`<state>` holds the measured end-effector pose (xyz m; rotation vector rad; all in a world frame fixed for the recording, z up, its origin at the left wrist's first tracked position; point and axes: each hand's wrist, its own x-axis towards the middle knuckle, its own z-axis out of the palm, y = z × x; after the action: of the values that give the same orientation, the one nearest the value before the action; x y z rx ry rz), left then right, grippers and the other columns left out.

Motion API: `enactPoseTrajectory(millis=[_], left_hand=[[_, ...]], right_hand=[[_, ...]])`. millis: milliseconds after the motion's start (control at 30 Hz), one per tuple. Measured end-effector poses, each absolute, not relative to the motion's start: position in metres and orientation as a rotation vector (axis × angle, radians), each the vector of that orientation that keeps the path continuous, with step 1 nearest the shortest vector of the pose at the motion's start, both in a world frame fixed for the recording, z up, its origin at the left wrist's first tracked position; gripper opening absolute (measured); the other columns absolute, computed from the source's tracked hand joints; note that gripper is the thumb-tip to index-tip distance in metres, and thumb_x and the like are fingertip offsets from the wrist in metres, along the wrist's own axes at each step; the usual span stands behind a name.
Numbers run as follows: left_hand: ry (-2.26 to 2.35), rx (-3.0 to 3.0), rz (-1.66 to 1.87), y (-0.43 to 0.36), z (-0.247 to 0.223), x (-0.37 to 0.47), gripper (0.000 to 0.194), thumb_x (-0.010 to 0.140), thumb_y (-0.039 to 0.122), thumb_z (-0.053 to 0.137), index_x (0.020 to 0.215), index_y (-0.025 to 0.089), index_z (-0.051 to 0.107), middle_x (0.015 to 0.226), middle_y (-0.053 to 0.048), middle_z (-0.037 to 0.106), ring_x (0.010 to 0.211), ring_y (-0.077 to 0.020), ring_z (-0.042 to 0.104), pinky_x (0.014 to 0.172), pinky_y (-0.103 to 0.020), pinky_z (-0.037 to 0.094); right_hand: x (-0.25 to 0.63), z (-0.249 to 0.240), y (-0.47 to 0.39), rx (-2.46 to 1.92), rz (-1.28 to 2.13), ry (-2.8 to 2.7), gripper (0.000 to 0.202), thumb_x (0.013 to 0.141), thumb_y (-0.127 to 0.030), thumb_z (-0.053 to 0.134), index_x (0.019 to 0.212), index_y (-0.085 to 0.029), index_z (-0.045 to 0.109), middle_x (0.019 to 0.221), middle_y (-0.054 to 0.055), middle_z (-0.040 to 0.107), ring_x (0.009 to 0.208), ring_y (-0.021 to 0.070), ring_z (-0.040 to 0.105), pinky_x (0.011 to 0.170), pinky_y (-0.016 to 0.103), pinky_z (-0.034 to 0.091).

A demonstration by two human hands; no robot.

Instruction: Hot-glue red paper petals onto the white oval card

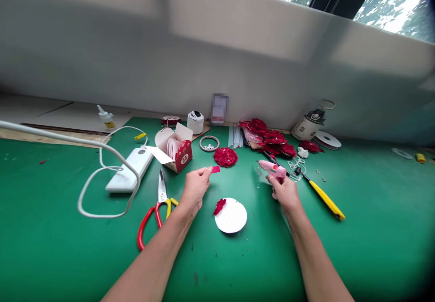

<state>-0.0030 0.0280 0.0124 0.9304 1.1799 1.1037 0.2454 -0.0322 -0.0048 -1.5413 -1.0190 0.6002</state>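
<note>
As the left fingers (206,171) pinch a red strip (216,169) and the right fingers (274,183) clasp a pink glue gun (276,169), a white disc (231,218) lies on the bench (258,265); the red box's (184,156) emblem is illegible.

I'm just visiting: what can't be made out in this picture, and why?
All in the head view:
Glue gun: handle mostly covered by the right hand.
Red scrap: near end hidden by the left hand.
Scissors: handles partly behind the left forearm.
Upright thing by the wall: pixelated, unreadable.
White cable: one end cut off by the left edge.
</note>
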Motion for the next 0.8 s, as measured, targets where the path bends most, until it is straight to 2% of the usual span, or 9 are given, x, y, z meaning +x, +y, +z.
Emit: enactPoseTrajectory(millis=[67, 133, 200, 367, 600, 800], left_hand=[[1.172, 0.931, 1.107, 0.028, 0.013, -0.003, 0.036, 0.07, 0.045, 0.072, 0.063, 0.014, 0.056, 0.047, 0.01, 0.024, 0.043, -0.0043, 0.019, 0.046, -0.023, 0.009], [1.161, 0.931, 1.11, 0.028, 0.014, -0.003, 0.036, 0.071, 0.045, 0.072, 0.064, 0.014, 0.057, 0.048, 0.01, 0.024, 0.043, -0.0044, 0.019, 0.046, -0.023, 0.01], [1.147, 0.932, 1.113, 0.028, 0.014, -0.003, 0.035, 0.072, 0.045, 0.071, 0.066, 0.014, 0.057, 0.048, 0.01, 0.023, 0.043, -0.0044, 0.019, 0.045, -0.022, 0.009], [1.113, 0.935, 1.112, 0.025, 0.014, -0.001, 0.034, 0.076, 0.045, 0.067, 0.066, 0.016, 0.051, 0.049, 0.011, 0.023, 0.043, -0.0045, 0.02, 0.044, -0.021, 0.011], [1.115, 0.955, 1.091, 0.02, 0.015, 0.003, 0.039, 0.078, 0.043, 0.066, 0.059, 0.018, 0.044, 0.05, 0.009, 0.026, 0.043, -0.0047, 0.023, 0.044, -0.022, 0.013], [1.101, 0.962, 1.101, 0.018, 0.017, 0.005, 0.037, 0.079, 0.044, 0.065, 0.062, 0.017, 0.047, 0.05, 0.009, 0.026, 0.044, -0.0051, 0.023, 0.044, -0.022, 0.013]], right_hand=[[0.242, 0.004, -0.038, -1.546, 0.603, -0.954, 0.033, 0.076, -0.048, 0.067, 0.084, -0.016, 0.065, 0.061, 0.003, 0.066, 0.043, 0.0132, 0.053, 0.033, 0.023, 0.032], [0.234, 0.016, -0.044, -1.534, 0.636, -0.931, 0.041, 0.077, -0.052, 0.067, 0.093, -0.015, 0.065, 0.078, 0.009, 0.072, 0.057, 0.0176, 0.064, 0.037, 0.023, 0.038], [0.222, 0.026, -0.048, -1.505, 0.723, -0.977, 0.046, 0.078, -0.055, 0.067, 0.1, -0.014, 0.065, 0.086, 0.013, 0.074, 0.069, 0.0213, 0.069, 0.042, 0.024, 0.042], [0.193, 0.034, -0.054, -1.452, 0.928, -1.135, 0.046, 0.077, -0.053, 0.071, 0.099, -0.013, 0.068, 0.084, 0.014, 0.075, 0.071, 0.0238, 0.07, 0.044, 0.026, 0.043], [0.178, 0.027, -0.066, -1.406, 0.866, -1.286, 0.037, 0.086, -0.047, 0.063, 0.107, -0.017, 0.068, 0.088, 0.01, 0.074, 0.072, 0.023, 0.07, 0.049, 0.029, 0.048], [0.168, 0.028, -0.07, -1.375, 0.834, -1.397, 0.032, 0.091, -0.044, 0.059, 0.109, -0.021, 0.071, 0.088, 0.009, 0.073, 0.081, 0.0259, 0.069, 0.067, 0.035, 0.056]])
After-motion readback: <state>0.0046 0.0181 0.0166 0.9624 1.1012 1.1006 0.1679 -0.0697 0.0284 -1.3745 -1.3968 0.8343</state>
